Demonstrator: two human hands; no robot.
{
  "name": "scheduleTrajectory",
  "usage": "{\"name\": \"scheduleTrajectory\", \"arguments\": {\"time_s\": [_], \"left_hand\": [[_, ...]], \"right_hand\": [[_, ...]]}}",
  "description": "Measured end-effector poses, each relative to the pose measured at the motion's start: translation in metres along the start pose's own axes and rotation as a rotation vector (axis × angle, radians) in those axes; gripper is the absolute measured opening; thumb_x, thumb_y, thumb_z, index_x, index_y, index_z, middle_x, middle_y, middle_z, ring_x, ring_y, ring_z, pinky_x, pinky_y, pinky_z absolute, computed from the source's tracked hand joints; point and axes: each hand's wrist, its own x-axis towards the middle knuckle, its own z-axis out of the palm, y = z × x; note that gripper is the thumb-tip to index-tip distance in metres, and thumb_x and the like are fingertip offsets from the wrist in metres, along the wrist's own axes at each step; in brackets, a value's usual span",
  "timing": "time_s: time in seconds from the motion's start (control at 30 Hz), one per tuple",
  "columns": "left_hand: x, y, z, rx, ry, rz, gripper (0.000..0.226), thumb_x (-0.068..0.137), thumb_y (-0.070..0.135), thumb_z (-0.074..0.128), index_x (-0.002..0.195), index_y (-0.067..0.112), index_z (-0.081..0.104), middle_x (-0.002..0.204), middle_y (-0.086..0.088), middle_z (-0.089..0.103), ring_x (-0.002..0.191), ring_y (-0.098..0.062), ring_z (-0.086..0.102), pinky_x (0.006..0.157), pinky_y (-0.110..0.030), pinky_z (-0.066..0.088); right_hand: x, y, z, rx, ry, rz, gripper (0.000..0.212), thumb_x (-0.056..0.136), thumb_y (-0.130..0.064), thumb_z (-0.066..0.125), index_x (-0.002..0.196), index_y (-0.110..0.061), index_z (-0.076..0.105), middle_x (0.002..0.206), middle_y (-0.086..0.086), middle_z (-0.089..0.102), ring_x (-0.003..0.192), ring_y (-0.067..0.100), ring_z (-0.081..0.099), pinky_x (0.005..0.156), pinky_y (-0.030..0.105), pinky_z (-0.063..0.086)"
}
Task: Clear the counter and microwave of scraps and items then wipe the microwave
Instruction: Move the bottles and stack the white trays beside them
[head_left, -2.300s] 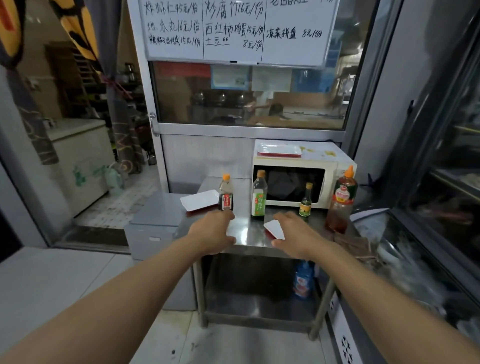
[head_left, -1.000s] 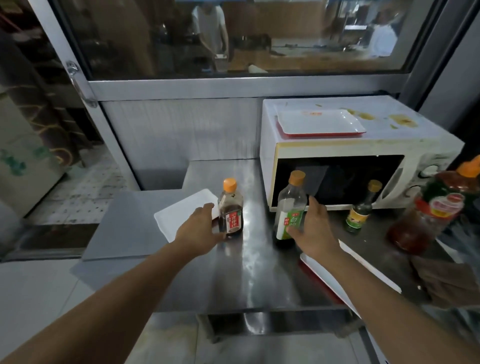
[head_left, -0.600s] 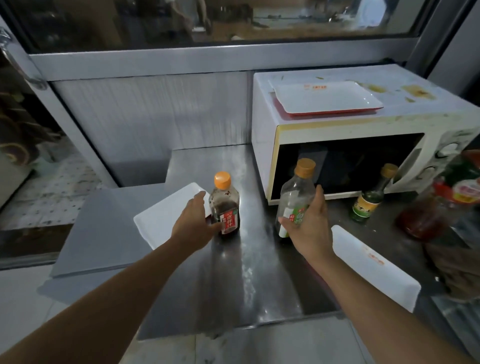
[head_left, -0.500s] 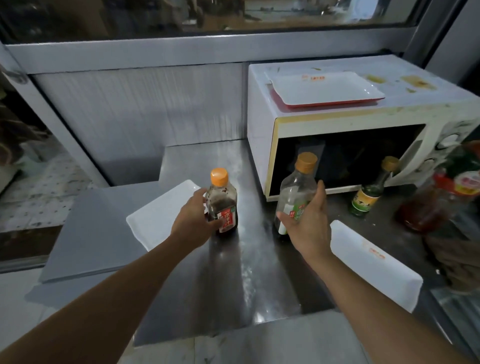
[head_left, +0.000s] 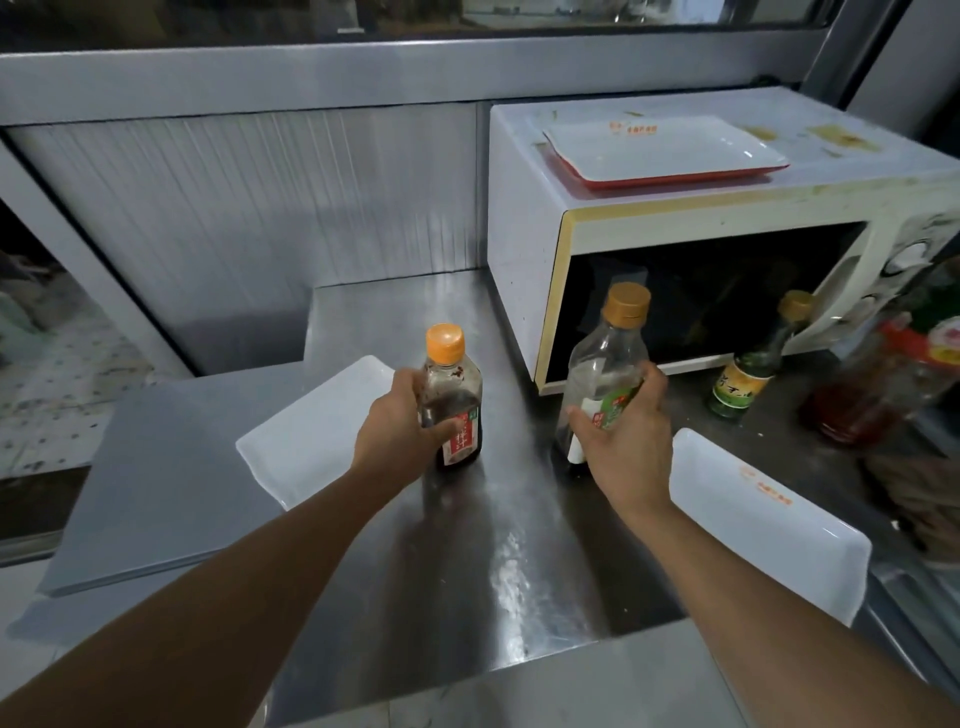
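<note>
1. Two bottles are in hand at once: the left hand (head_left: 402, 415) is curled round the dark sauce bottle (head_left: 451, 397), and the right hand (head_left: 626, 423) wraps the clear bottle (head_left: 602, 374) at its green label. Both bottles appear to stand on the worktop (head_left: 467, 561), near its middle, the clear one just in front of the microwave (head_left: 675, 249) door.

2. Judged from this, the clearing step is under way and the wiping not begun. The next move calls for lifting both bottles straight up, keeping them upright, and carrying them off the worktop.

3. Left to clear on the worktop: a white tray (head_left: 317, 431) at the left edge beside the left hand, a second white tray (head_left: 774, 525) at the front right corner, a small green bottle (head_left: 748, 379) against the microwave door, and a large red-brown bottle (head_left: 883, 384) at the right edge.

4. A red-rimmed tray (head_left: 665, 153) lies flat on top of the microwave, with yellowish stains on the casing beside it.

5. Materials: the worktop is brushed steel, shiny and streaked; the bottles look like smooth transparent plastic or glass with ribbed orange and tan caps; the trays are rectangular, shallow and glossy; the microwave casing is white, grimy at the edges.
</note>
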Motion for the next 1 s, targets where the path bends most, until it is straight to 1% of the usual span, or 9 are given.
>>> {"name": "scheduleTrajectory", "arguments": {"time_s": [0.13, 0.23, 0.37, 0.5, 0.53, 0.67, 0.8, 0.87, 1.0], "left_hand": [[-0.003, 0.001, 0.000, -0.002, 0.010, 0.014, 0.043, 0.077, 0.023, 0.072, 0.107, 0.016, 0.043, 0.098, -0.003, 0.060, 0.095, -0.030, 0.059, 0.082, -0.045, 0.051], [-0.008, 0.003, -0.004, -0.012, 0.006, 0.023, 0.044, 0.077, 0.023, 0.072, 0.110, 0.014, 0.043, 0.100, -0.005, 0.060, 0.096, -0.030, 0.059, 0.083, -0.045, 0.050], [-0.016, 0.007, -0.020, -0.039, 0.000, 0.041, 0.044, 0.078, 0.024, 0.072, 0.110, 0.016, 0.043, 0.104, -0.005, 0.061, 0.098, -0.029, 0.059, 0.085, -0.047, 0.050], [-0.021, 0.013, -0.053, -0.085, 0.023, 0.057, 0.049, 0.076, 0.026, 0.074, 0.114, 0.016, 0.043, 0.108, -0.003, 0.062, 0.100, -0.026, 0.060, 0.088, -0.047, 0.050], [-0.021, 0.014, -0.063, -0.087, 0.031, 0.068, 0.050, 0.076, 0.026, 0.074, 0.114, 0.016, 0.043, 0.107, -0.002, 0.062, 0.099, -0.025, 0.060, 0.087, -0.046, 0.050], [-0.023, 0.020, -0.107, -0.063, 0.071, 0.103, 0.049, 0.076, 0.029, 0.075, 0.111, 0.014, 0.044, 0.099, 0.000, 0.060, 0.091, -0.022, 0.058, 0.077, -0.035, 0.047], [-0.024, 0.024, -0.146, -0.061, 0.105, 0.115, 0.054, 0.074, 0.033, 0.076, 0.116, 0.015, 0.045, 0.105, -0.002, 0.063, 0.098, -0.025, 0.061, 0.085, -0.043, 0.051], [-0.023, 0.026, -0.162, -0.044, 0.122, 0.112, 0.057, 0.073, 0.035, 0.076, 0.117, 0.015, 0.045, 0.107, -0.003, 0.064, 0.099, -0.027, 0.061, 0.085, -0.045, 0.052], [-0.015, 0.029, -0.190, -0.042, 0.160, 0.115, 0.054, 0.074, 0.036, 0.075, 0.114, 0.017, 0.045, 0.103, -0.001, 0.063, 0.095, -0.025, 0.062, 0.082, -0.045, 0.053]], "right_hand": [[-0.009, -0.009, -0.002, -0.006, 0.000, -0.025, 0.082, 0.070, -0.026, 0.080, 0.135, -0.012, 0.032, 0.124, 0.009, 0.056, 0.108, 0.027, 0.058, 0.082, 0.032, 0.047], [-0.015, -0.022, -0.005, -0.022, -0.004, -0.054, 0.083, 0.070, -0.031, 0.080, 0.135, -0.015, 0.031, 0.124, 0.007, 0.056, 0.106, 0.027, 0.059, 0.081, 0.034, 0.049], [-0.022, -0.046, -0.011, -0.044, -0.001, -0.065, 0.083, 0.069, -0.038, 0.079, 0.134, -0.018, 0.031, 0.127, 0.005, 0.056, 0.107, 0.027, 0.060, 0.083, 0.039, 0.052], [-0.028, -0.080, -0.019, -0.041, -0.008, -0.078, 0.083, 0.069, -0.036, 0.080, 0.134, -0.017, 0.031, 0.128, 0.005, 0.055, 0.110, 0.025, 0.058, 0.084, 0.035, 0.050], [-0.029, -0.089, -0.020, -0.041, -0.007, -0.085, 0.083, 0.069, -0.035, 0.080, 0.134, -0.017, 0.031, 0.128, 0.005, 0.055, 0.110, 0.025, 0.059, 0.083, 0.034, 0.050], [-0.031, -0.131, -0.026, -0.018, 0.006, -0.114, 0.083, 0.069, -0.033, 0.081, 0.134, -0.017, 0.032, 0.125, 0.005, 0.056, 0.107, 0.024, 0.059, 0.082, 0.035, 0.051], [-0.028, -0.166, -0.030, -0.015, 0.012, -0.130, 0.080, 0.069, -0.032, 0.080, 0.133, -0.014, 0.034, 0.123, 0.006, 0.053, 0.106, 0.026, 0.059, 0.084, 0.040, 0.052], [-0.025, -0.180, -0.029, -0.011, 0.013, -0.132, 0.081, 0.070, -0.033, 0.079, 0.133, -0.014, 0.032, 0.123, 0.006, 0.053, 0.106, 0.026, 0.058, 0.083, 0.039, 0.051], [-0.014, -0.203, -0.024, 0.004, 0.003, -0.157, 0.079, 0.071, -0.032, 0.078, 0.132, -0.015, 0.030, 0.123, 0.007, 0.054, 0.106, 0.027, 0.057, 0.081, 0.036, 0.049]]}}
